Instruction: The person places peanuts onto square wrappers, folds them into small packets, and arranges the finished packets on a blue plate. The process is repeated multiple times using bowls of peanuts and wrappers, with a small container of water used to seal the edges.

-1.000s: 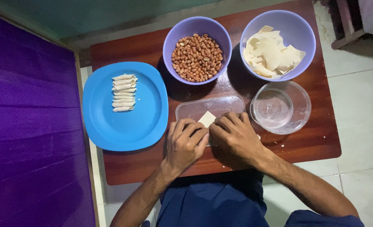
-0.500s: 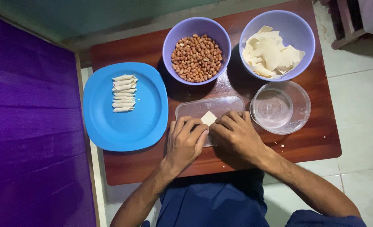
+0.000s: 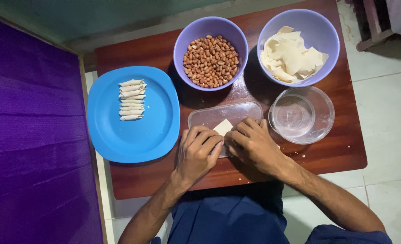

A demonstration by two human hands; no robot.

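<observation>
Both my hands are down on the clear plastic lid in front of me, and between them sits a small pale wrapper square, one corner poking out toward the bowls. My left hand curls over its near-left edge and my right hand presses the other side, fingertips pinching and rolling the dough rather than lifting it. I judge the wrapper thin enough to tear if I press too hard, or to spring loose if my fingers slacken. The lid may also skid on the wooden table, being light. The glass bowl stands just beside my right hand, so a careless knuckle could knock it. The finished rolls on the blue plate and the peanuts lie well apart.
</observation>
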